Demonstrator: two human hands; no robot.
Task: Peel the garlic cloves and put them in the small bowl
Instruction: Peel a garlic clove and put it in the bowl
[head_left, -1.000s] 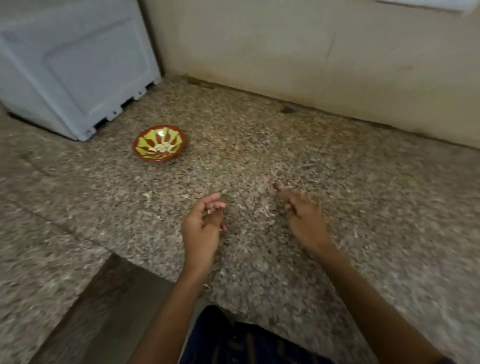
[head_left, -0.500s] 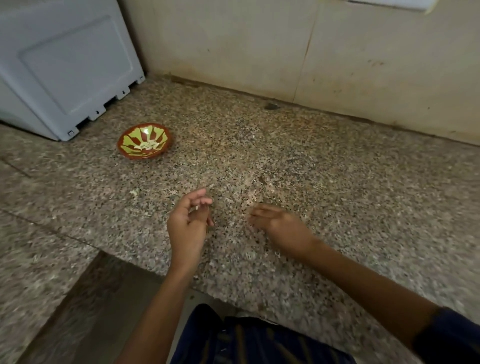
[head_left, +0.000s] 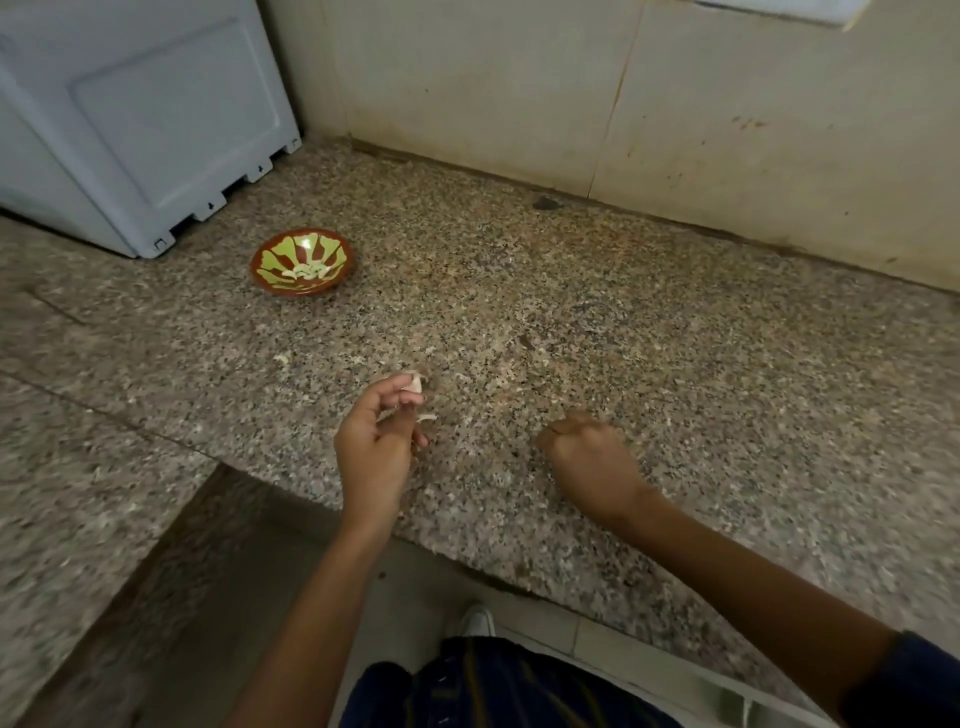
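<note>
Speckled granite counter (head_left: 571, 291) against a stained tiled wall; pale grey appliance (head_left: 130, 119) at far left. Small bowl (head_left: 303, 262), red-brown with green rays, holds a few pale peeled cloves, well apart from both hands. Left hand (head_left: 376, 447) pinches one garlic clove (head_left: 414, 383) at its fingertips; clove whitish, papery skin partly hanging. Right hand (head_left: 589, 457) curled over the counter, contents cannot be told. Risk: slippery clove may pop free; loose skin flakes could travel into the bowl.
</note>
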